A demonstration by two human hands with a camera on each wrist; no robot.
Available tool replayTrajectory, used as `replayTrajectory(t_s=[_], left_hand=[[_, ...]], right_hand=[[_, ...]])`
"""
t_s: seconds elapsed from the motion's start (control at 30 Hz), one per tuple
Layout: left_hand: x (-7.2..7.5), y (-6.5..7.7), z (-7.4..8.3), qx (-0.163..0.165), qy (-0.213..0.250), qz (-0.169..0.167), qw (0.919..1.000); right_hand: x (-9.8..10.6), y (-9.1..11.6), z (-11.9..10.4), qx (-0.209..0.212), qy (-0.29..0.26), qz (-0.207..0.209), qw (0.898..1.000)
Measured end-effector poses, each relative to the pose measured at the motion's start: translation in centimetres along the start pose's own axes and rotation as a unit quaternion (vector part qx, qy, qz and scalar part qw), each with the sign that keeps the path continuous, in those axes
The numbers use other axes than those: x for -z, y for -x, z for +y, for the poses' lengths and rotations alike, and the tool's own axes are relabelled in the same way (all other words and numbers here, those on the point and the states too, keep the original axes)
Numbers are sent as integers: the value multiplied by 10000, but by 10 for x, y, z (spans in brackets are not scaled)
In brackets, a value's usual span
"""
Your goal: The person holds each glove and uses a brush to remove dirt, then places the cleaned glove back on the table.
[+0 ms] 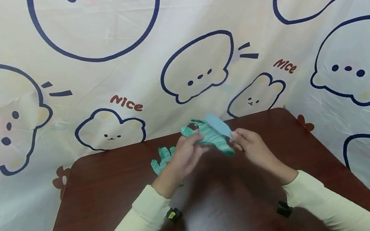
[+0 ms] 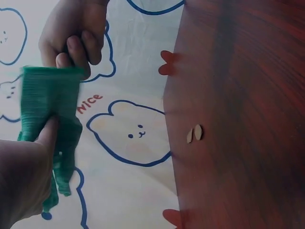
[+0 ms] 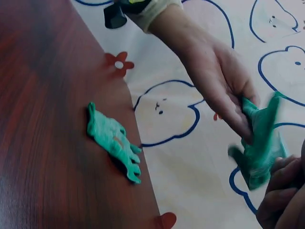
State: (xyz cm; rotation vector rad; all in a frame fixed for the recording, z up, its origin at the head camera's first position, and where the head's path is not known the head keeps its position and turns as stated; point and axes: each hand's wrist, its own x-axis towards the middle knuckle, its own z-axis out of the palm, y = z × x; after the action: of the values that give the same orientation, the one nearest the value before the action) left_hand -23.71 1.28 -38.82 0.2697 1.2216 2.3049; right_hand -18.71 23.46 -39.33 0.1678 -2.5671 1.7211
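Cartoon-printed cloth (image 1: 109,82) backs the bench (image 1: 236,208), above which my left fingers (image 1: 192,139) pinch a striped green glove (image 1: 213,137), probably steadying it beside the light-blue brush-like tool (image 1: 218,125) my right fingers (image 1: 241,139) grip, while a second glove (image 3: 107,131) lies near the bench's far edge, likely kept clear.

A: B/g?
B: Pale sheet (image 1: 158,120) w/ navy-outlined cartoon heads (image 1: 196,62), top & both sides of frame; red "Nice" lettering (image 1: 126,103) L & R of ctr.
A: Furniture?
B: Dk reddish-brown table (image 1: 110,185), lower half, rounded far corners.
A: Light?
B: Soft sheen (image 1: 214,219) on tabletop, btm ctr.
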Motion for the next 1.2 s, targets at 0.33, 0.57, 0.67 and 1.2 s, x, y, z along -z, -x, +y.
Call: replayTrajectory(t_s=[0.33, 0.57, 0.67, 1.2], left_hand=[[4, 0, 7, -409, 94, 151, 9990], [8, -4, 2, -336, -57, 20, 9994], [3, -5, -2, -185, -101, -90, 9997], [-3, -4, -2, 98, 29, 24, 9999]], right_hand=[[31, -9, 23, -438, -450, 631, 9960], [17, -1, 3, -191, -1003, 138, 9947], [1, 2, -5, -19, -1026, -270, 9944], [-1, -6, 1, -64, -248, 198, 9995]])
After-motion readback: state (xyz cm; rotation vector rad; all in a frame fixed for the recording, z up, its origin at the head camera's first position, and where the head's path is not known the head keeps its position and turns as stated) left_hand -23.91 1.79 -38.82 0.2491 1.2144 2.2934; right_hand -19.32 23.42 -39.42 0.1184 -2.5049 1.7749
